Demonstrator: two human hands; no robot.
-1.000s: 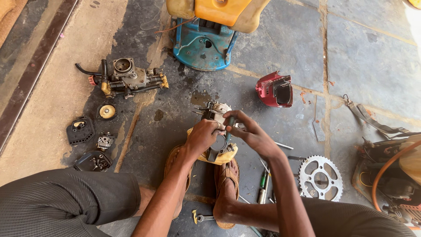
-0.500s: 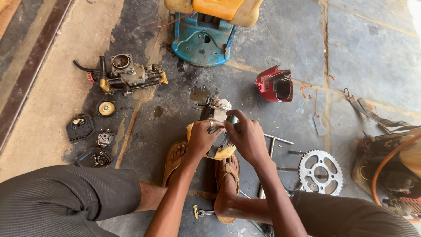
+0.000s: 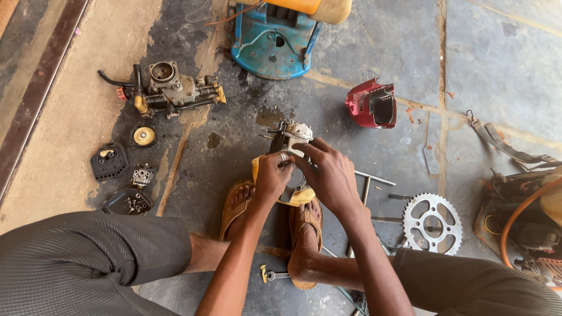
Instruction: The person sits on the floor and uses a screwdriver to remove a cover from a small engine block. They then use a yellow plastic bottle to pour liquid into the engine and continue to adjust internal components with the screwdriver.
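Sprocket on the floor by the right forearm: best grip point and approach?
The sprocket lies flat on the floor, teeth outward, with open cutouts around its hub. Probably best from above: hook fingers through a cutout and pinch the inner web, away from the teeth. Its right side is freer; the right hand's forearm borders the left.

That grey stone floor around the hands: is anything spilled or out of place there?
Yes. A dark stain, seemingly oil, spreads over the grey stone floor beneath the small metal engine part that the left hand and right hand work on. Loose pieces lie scattered: a toothed steel sprocket, a red plastic cover and a dismantled carburettor.
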